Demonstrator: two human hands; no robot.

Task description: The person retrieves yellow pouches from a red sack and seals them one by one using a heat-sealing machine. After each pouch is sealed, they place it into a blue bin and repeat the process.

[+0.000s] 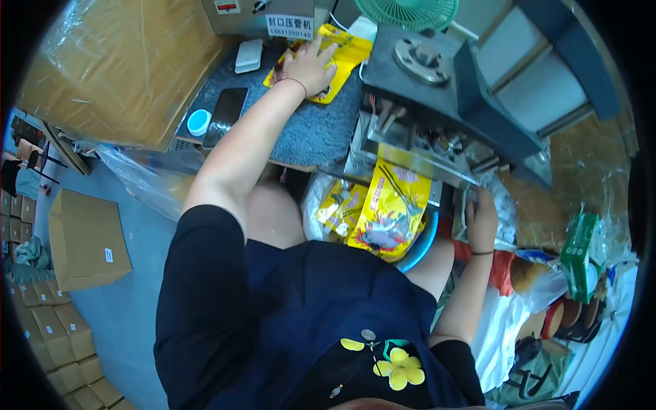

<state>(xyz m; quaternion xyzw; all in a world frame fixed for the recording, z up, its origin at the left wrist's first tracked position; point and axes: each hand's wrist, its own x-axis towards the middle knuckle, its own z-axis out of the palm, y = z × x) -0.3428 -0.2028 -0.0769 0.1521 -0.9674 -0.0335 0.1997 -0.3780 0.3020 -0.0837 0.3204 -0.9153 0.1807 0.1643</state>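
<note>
The left hand (311,68) lies spread on yellow pouches (347,50), open counter (301,140) nearer; the right hand (482,217), grip unclear, is beside the machine's (420,96) edge.

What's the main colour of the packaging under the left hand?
The packaging is mainly yellow, seen in the head view.
</note>
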